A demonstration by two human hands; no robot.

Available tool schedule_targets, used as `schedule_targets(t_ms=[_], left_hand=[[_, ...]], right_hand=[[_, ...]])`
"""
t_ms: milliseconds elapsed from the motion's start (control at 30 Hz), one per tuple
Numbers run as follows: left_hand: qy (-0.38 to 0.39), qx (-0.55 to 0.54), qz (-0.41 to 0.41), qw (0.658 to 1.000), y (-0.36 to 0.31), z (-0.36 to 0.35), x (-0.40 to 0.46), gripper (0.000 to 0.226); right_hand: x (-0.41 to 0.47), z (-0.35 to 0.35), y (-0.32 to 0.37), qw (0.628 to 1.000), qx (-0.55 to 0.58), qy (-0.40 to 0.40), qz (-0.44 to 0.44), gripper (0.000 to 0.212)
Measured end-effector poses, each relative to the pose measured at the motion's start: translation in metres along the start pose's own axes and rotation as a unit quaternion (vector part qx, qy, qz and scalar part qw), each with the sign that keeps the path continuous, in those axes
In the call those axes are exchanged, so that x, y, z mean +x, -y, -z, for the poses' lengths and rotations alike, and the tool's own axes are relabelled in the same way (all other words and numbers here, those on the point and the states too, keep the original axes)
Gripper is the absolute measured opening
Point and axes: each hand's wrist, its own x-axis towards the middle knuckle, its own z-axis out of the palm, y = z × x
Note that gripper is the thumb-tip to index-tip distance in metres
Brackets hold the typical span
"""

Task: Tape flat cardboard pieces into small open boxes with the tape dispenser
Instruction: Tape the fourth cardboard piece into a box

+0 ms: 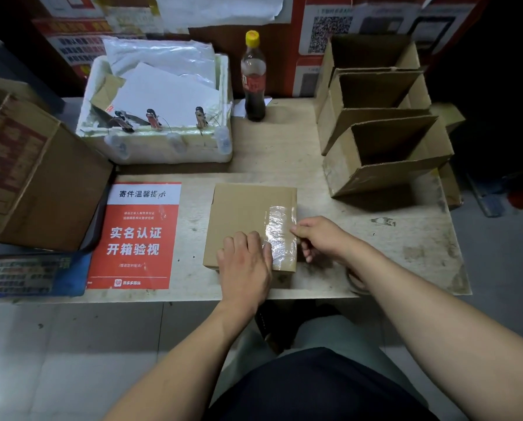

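Observation:
A small cardboard box (242,217) lies bottom-up on the table (375,238) near its front edge. A strip of clear tape (280,235) runs along the box's right side. My left hand (244,267) rests flat on the box's near part, fingers touching the tape's left edge. My right hand (318,235) is at the box's right edge, thumb and fingers pinching the tape there. A tape roll (356,281) shows partly under my right forearm at the table's front edge.
Three open cardboard boxes (384,153) stand nested at the back right. A foam box (163,147) with papers and clips sits back left, a dark drink bottle (254,77) beside it. A large carton (38,183) and a red notice (139,235) lie to the left.

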Motion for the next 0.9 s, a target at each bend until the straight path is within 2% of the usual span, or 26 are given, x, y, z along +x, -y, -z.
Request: schedule_targets(t_ms=[133, 367, 400, 467, 533, 567, 633, 700, 800, 900], left_hand=[[0.016, 0.017, -0.004, 1.000, 0.001, 0.000, 0.001, 0.031], [0.089, -0.055, 0.006, 0.994, 0.006, 0.012, 0.005, 0.036], [0.099, -0.087, 0.014, 0.991, 0.008, 0.016, 0.007, 0.036], [0.115, -0.129, 0.043, 0.984, 0.014, 0.028, 0.008, 0.034], [0.099, -0.112, 0.101, 0.984, 0.020, 0.037, 0.007, 0.047], [0.088, -0.098, 0.150, 0.980, 0.023, 0.041, 0.007, 0.057], [0.105, -0.097, 0.250, 0.958, 0.029, 0.050, 0.005, 0.068], [0.162, -0.136, 0.305, 0.929, 0.033, 0.052, 0.001, 0.061], [0.174, -0.196, 0.287, 0.921, 0.031, 0.062, -0.001, 0.048], [0.126, -0.187, 0.236, 0.945, 0.023, 0.082, 0.006, 0.056]], right_hand=[[0.008, -0.001, 0.005, 0.991, -0.064, -0.112, 0.045, 0.040], [0.006, 0.001, 0.005, 0.993, 0.107, -0.058, 0.008, 0.029], [0.005, 0.001, 0.004, 0.993, 0.096, -0.063, 0.009, 0.030], [-0.004, 0.000, 0.001, 0.994, -0.023, -0.107, 0.018, 0.028], [-0.020, -0.003, -0.002, 0.978, -0.135, -0.159, 0.020, 0.023], [-0.028, -0.005, -0.004, 0.973, -0.151, -0.171, 0.028, 0.024], [-0.042, -0.011, -0.012, 0.975, -0.150, -0.152, 0.068, 0.036], [-0.052, -0.019, -0.019, 0.984, -0.117, -0.102, 0.091, 0.057], [-0.056, -0.028, -0.026, 0.990, -0.080, -0.070, 0.097, 0.072], [-0.057, -0.023, -0.016, 0.992, -0.072, -0.070, 0.070, 0.081]])
